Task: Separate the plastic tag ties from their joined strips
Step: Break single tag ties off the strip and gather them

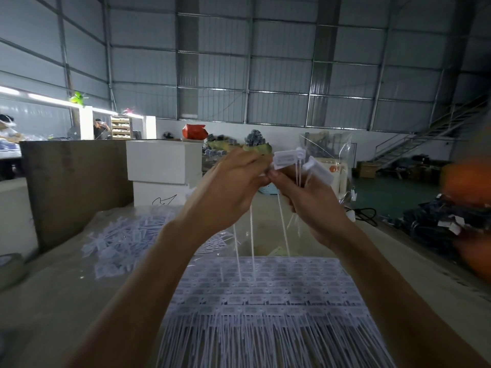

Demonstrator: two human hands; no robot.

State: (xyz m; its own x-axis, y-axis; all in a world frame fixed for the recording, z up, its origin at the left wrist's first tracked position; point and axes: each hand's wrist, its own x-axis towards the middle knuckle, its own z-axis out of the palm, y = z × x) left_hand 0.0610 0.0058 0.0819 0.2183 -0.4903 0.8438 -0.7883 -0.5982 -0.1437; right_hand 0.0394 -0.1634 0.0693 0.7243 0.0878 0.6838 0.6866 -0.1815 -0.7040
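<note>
- Left hand (228, 187) and right hand (305, 197) each pinch one end of a tag-tie strip (289, 160), raised for snapping apart.
- Joined strips (265, 293) wait on the near desk (66, 288).

A grey corrugated metal wall (279, 62) rose behind white foam blocks (163, 162). A metal staircase (414, 139) climbed at right; a bright light strip (53, 100) glowed at left.

Both forearms reach up from the near edge; left hand (225, 187) and right hand (308, 200) meet at centre, fingers curled, fingertips pinching together
</note>
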